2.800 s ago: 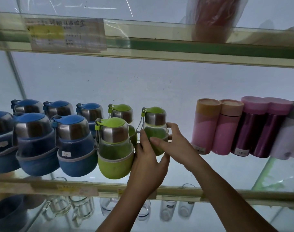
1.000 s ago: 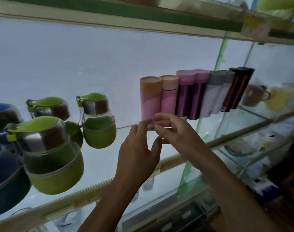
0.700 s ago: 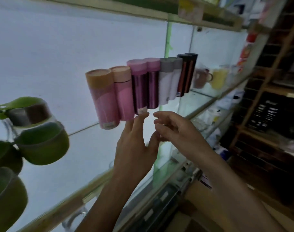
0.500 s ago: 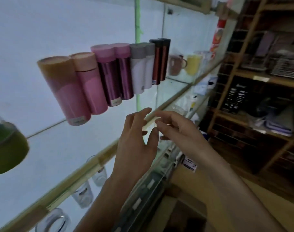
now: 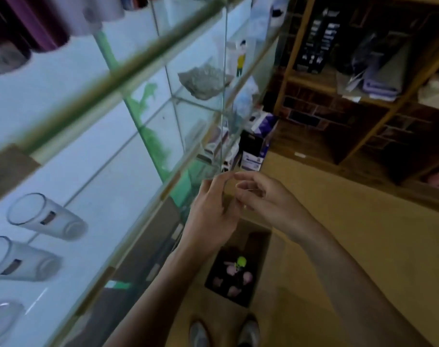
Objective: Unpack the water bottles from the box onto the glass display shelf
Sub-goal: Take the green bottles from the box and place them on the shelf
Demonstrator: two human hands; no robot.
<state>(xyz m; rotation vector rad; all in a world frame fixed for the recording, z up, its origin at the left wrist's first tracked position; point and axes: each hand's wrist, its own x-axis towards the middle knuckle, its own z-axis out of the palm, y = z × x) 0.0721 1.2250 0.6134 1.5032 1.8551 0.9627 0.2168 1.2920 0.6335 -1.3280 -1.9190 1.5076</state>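
Down in the middle of the view, the person's left hand (image 5: 211,214) and right hand (image 5: 266,199) hang close together in the air in front of the glass display shelf (image 5: 100,81), fingertips nearly meeting. Both are empty: the left hand's fingers are relaxed and point upward, and the right hand's fingers are loosely curled round nothing.

Below the hands an open cardboard box (image 5: 259,242) stands on the floor, just beside the foot of the cabinet. Inside it, near the middle, sits a water bottle with a green cap (image 5: 241,261), with blurred pinkish shapes around it that cannot be told apart. The person's two shoes (image 5: 248,329) show at the bottom edge, just short of the box.

At the left end of the display shelf, the bases of purple bottles (image 5: 35,23) reach into the top left corner. On the shelf below, clear drinking glasses (image 5: 48,217) stand in a row near its front edge. Wooden shelving (image 5: 363,96) with dark packages fills the right side.
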